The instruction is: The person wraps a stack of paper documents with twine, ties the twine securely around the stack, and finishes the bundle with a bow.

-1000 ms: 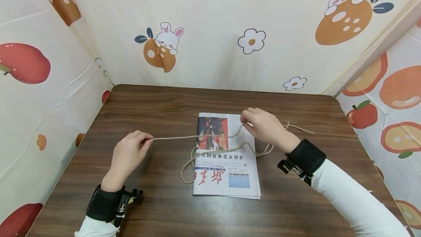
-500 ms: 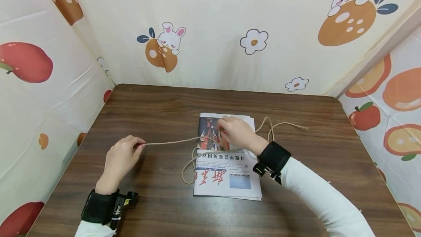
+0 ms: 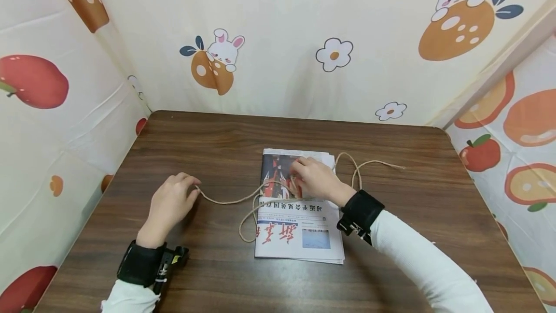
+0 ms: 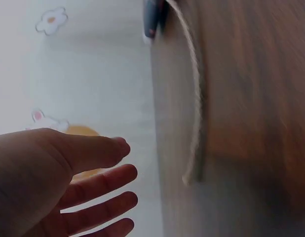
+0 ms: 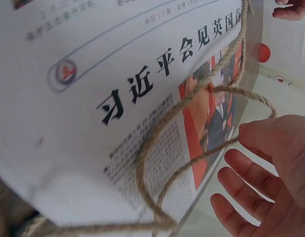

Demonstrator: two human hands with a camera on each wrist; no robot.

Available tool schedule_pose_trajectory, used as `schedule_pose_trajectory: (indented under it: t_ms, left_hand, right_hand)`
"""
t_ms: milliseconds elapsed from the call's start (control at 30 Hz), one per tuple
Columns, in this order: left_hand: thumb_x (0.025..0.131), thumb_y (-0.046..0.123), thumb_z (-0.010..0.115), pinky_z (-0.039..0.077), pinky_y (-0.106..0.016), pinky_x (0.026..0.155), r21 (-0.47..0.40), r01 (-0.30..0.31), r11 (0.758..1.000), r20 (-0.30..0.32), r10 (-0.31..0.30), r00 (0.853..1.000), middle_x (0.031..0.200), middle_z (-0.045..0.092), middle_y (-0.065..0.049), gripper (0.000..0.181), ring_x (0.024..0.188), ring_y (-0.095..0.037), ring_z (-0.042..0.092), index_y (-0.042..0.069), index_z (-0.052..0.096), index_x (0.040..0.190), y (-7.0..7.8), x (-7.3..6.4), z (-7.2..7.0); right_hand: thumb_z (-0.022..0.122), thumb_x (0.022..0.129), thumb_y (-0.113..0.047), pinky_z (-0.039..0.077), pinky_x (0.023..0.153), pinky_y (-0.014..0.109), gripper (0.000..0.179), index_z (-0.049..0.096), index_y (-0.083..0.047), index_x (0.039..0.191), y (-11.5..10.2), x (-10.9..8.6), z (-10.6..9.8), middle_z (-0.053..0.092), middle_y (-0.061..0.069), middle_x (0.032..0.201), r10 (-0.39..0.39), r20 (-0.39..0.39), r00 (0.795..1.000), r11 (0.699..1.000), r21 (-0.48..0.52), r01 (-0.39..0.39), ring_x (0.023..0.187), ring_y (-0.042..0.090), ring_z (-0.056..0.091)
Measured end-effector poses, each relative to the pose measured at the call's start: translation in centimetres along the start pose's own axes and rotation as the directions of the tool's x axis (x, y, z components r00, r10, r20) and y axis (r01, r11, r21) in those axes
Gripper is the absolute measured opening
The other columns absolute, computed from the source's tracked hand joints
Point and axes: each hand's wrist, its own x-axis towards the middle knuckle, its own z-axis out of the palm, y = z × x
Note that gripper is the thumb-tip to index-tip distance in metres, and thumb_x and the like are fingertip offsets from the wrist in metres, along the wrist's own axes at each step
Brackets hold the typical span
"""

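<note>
A folded newspaper (image 3: pixel 321 248) lies on the brown table with a thin twine rope (image 3: pixel 228 202) across it. At the left, my left hand (image 3: pixel 171 204) hovers over the table with its fingers extended. In the left wrist view the free end of the rope (image 4: pixel 196 113) hangs apart from those fingertips. Over the newspaper's photo, my right hand (image 3: pixel 319 177) pinches a bend of the rope (image 5: pixel 248 94) between thumb and fingers; the index finger is mostly hidden behind the thumb.
One rope loop pokes out past the newspaper's left edge; the other tail trails right on the table (image 3: pixel 208 139). Printed cloth walls (image 3: pixel 278 23) close in the back and both sides. Each wrist wears a black strap (image 3: pixel 362 211) with a camera.
My right hand has moved left from the newspaper's upper right onto its photo. The left stretch of rope has gone from taut to sagging, and my left hand has let go of its end.
</note>
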Motion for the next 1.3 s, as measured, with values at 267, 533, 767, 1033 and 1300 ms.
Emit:
schedule_pose_trajectory:
  t_ms: [267, 533, 767, 1033, 1300]
  left_hand:
    - [0.078, 0.015, 0.072, 0.049, -0.038, 0.066, -0.036, -0.128, 0.991, 0.029, 0.129, 0.991, 0.093, 0.064, -0.005, 0.018, 0.082, -0.023, 0.060, 0.010, 0.068, 0.095, 5.1, 1.7, -0.1]
    - [0.078, 0.017, 0.072, 0.049, -0.033, 0.066, -0.032, -0.316, 0.948, 0.075, 0.318, 0.945, 0.087, 0.062, -0.001, 0.014, 0.078, -0.018, 0.059, 0.012, 0.069, 0.091, 9.9, 3.1, 2.0]
    - [0.081, 0.017, 0.068, 0.047, -0.032, 0.064, -0.030, -0.410, 0.912, 0.135, 0.410, 0.902, 0.085, 0.062, -0.001, 0.010, 0.074, -0.017, 0.057, 0.013, 0.067, 0.089, 12.3, 4.1, 4.0]
    - [0.080, 0.017, 0.066, 0.047, -0.033, 0.059, 0.009, -0.449, 0.893, 0.194, 0.439, 0.877, 0.082, 0.063, -0.002, 0.004, 0.071, -0.016, 0.058, 0.013, 0.066, 0.080, 13.4, 4.8, 5.5]
    - [0.080, 0.020, 0.067, 0.046, -0.033, 0.054, 0.034, -0.457, 0.889, 0.244, 0.437, 0.866, 0.081, 0.062, -0.002, 0.007, 0.070, -0.017, 0.059, 0.013, 0.067, 0.081, 13.9, 5.0, 6.0]
  right_hand:
    - [0.068, 0.080, -0.007, 0.046, 0.066, 0.032, 0.021, 0.063, -0.009, 0.101, 0.5, -1.9, -1.6, 0.059, 0.005, 0.091, 0.019, -0.079, 0.997, 1.000, -0.002, -0.019, 0.084, 0.022, 0.058]
    - [0.068, 0.079, -0.009, 0.047, 0.067, 0.033, 0.019, 0.061, -0.009, 0.097, 1.1, -4.1, -2.8, 0.060, 0.005, 0.092, 0.106, -0.140, 0.985, 0.993, -0.028, -0.111, 0.082, 0.020, 0.059]
    - [0.065, 0.082, -0.014, 0.044, 0.059, 0.031, 0.012, 0.060, -0.010, 0.093, 1.1, -6.1, -2.3, 0.059, 0.003, 0.083, 0.227, -0.111, 0.967, 0.973, -0.017, -0.231, 0.072, 0.017, 0.056]
    - [0.067, 0.081, -0.018, 0.039, 0.052, 0.026, 0.012, 0.059, -0.011, 0.086, 0.7, -7.3, -0.5, 0.055, 0.000, 0.075, 0.293, -0.102, 0.951, 0.954, -0.026, -0.297, 0.062, 0.011, 0.048]
    - [0.067, 0.081, -0.022, 0.040, 0.051, 0.026, 0.015, 0.059, -0.010, 0.085, 0.6, -7.9, 0.1, 0.055, 0.000, 0.074, 0.389, -0.062, 0.919, 0.921, 0.002, -0.390, 0.061, 0.010, 0.049]
